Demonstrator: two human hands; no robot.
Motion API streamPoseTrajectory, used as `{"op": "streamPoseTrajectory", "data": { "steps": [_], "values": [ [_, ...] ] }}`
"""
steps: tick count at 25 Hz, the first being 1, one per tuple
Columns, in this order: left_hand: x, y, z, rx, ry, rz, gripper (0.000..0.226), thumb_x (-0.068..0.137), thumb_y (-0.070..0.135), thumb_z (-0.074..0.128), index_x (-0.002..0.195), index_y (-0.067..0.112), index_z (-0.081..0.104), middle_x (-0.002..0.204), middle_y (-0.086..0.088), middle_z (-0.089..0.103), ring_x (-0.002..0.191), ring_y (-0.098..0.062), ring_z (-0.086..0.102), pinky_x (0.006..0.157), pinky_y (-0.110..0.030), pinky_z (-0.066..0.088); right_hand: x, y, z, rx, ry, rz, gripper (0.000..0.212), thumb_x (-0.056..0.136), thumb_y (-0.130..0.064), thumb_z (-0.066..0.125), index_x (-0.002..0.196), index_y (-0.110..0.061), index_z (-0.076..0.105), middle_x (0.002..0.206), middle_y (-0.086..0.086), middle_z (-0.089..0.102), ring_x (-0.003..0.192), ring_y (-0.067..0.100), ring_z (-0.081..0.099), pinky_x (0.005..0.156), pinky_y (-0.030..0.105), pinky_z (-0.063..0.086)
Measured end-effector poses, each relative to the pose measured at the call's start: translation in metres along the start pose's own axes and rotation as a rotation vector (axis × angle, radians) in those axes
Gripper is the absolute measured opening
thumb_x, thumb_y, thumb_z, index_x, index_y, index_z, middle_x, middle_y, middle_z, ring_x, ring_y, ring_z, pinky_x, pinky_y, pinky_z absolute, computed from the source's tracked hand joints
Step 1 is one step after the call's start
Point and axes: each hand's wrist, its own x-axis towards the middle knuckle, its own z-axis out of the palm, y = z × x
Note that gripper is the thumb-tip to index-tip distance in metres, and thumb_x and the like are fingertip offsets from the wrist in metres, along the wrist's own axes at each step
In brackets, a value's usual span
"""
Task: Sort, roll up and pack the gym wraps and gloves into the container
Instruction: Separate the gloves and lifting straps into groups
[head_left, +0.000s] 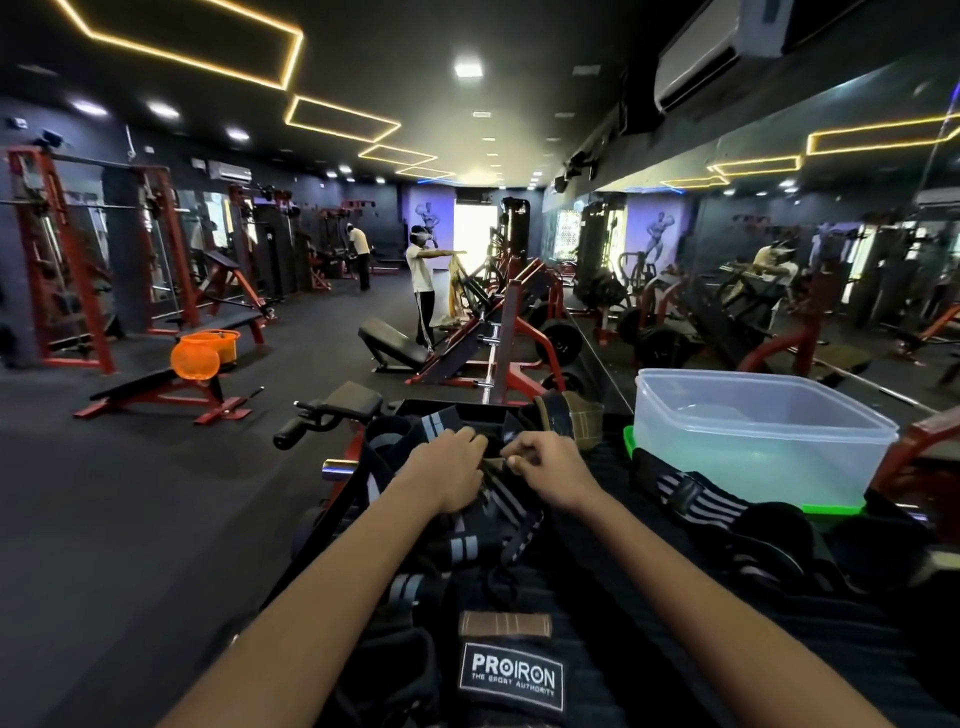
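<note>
A pile of black gym wraps with grey stripes (483, 525) lies on a black bench in front of me. My left hand (449, 470) and my right hand (550, 465) meet over the pile, both with curled fingers pinching a small olive and black strap piece (493, 462) between them. An olive and black glove (569, 418) lies just beyond my right hand. A clear plastic container (753, 441) stands empty at the right on a green lid (831, 508). Another striped wrap (696, 496) lies against its near side. A black PROIRON glove (511, 673) lies close to me.
The bench's left edge drops to the dark gym floor. Red and black weight machines (498, 332) stand beyond the bench, and a mirror wall runs along the right. Two people stand far back. An orange bucket (208, 353) sits on a bench at the left.
</note>
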Motion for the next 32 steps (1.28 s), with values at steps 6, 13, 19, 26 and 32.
{"op": "streamPoseTrajectory", "data": {
  "steps": [6, 13, 19, 26, 32],
  "values": [
    [0.034, -0.011, 0.017, -0.026, -0.222, 0.002, 0.051, 0.104, 0.037, 0.025, 0.153, 0.023, 0.021, 0.161, 0.001, 0.016, 0.141, -0.031, 0.023, 0.110, -0.052, 0.030, 0.058, 0.018, 0.035, -0.260, -0.004, 0.136, 0.018, 0.089, -0.016, 0.061, 0.099, -0.002, 0.070, 0.103, 0.017, 0.070, 0.102, 0.030, 0.063, 0.084, 0.032, 0.048],
    [0.026, -0.018, 0.035, -0.131, -0.128, 0.008, 0.038, 0.102, 0.032, 0.028, 0.131, 0.011, 0.039, 0.143, -0.010, 0.037, 0.118, -0.037, 0.039, 0.102, -0.047, 0.036, 0.080, 0.016, 0.031, -0.431, -0.410, 0.217, 0.036, 0.091, -0.031, 0.063, 0.116, -0.006, 0.066, 0.107, 0.010, 0.068, 0.094, 0.024, 0.064, 0.078, 0.027, 0.050],
    [0.017, -0.018, 0.031, -0.212, -0.190, -0.032, 0.075, 0.093, 0.062, 0.041, 0.150, 0.019, 0.019, 0.159, 0.004, 0.015, 0.138, -0.032, 0.023, 0.107, -0.046, 0.034, 0.072, 0.022, 0.026, -0.534, -0.661, 0.212, 0.053, 0.089, -0.020, 0.057, 0.140, -0.020, 0.041, 0.135, 0.011, 0.051, 0.121, 0.032, 0.051, 0.100, 0.041, 0.046],
    [0.017, -0.019, 0.033, -0.182, -0.151, 0.018, 0.080, 0.084, 0.057, 0.062, 0.148, 0.033, 0.020, 0.153, -0.005, 0.019, 0.131, -0.041, 0.031, 0.101, -0.052, 0.040, 0.047, 0.038, 0.016, -0.363, -0.196, 0.109, 0.029, 0.079, -0.029, 0.069, 0.100, -0.020, 0.051, 0.102, 0.001, 0.060, 0.096, 0.023, 0.059, 0.079, 0.037, 0.050],
    [0.017, -0.024, 0.030, -0.141, -0.213, -0.052, 0.085, 0.080, 0.068, 0.058, 0.145, 0.024, 0.027, 0.142, -0.009, 0.028, 0.127, -0.038, 0.037, 0.098, -0.050, 0.043, 0.031, 0.041, -0.027, 0.279, 0.165, 0.118, 0.030, 0.076, -0.020, 0.081, 0.087, -0.015, 0.054, 0.082, -0.004, 0.060, 0.074, 0.010, 0.055, 0.066, 0.025, 0.044]
  ]
}}
